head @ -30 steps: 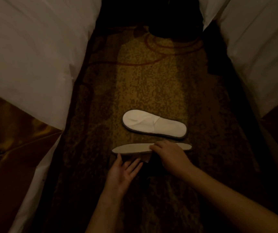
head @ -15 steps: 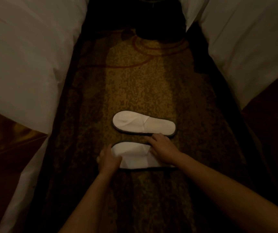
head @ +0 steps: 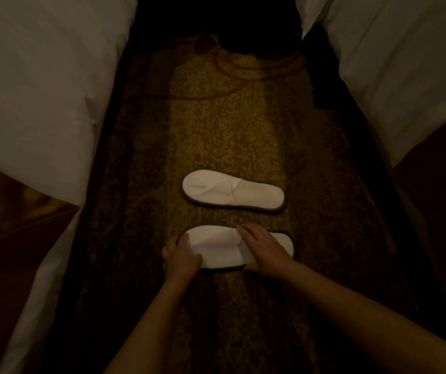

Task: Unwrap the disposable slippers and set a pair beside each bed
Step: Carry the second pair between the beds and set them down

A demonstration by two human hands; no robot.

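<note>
Two white disposable slippers lie flat on the patterned carpet between two beds, toes pointing left. The far slipper [head: 232, 191] lies free, with nothing touching it. The near slipper [head: 220, 248] lies parallel to it, a short gap closer to me. My left hand [head: 180, 259] grips the near slipper's toe end, thumb on top. My right hand [head: 263, 249] spans its middle, fingers at the far edge and thumb at the near edge. No wrapper is in view.
A bed with white linen [head: 41, 103] and a gold-brown runner [head: 14, 225] borders the aisle on the left. A second white bed [head: 405, 76] borders it on the right. A dark object [head: 257, 28] stands at the aisle's far end.
The near slipper, held on its edge a second ago, now lies flat with its upper facing up. My left hand has moved from the carpet onto its toe end.
</note>
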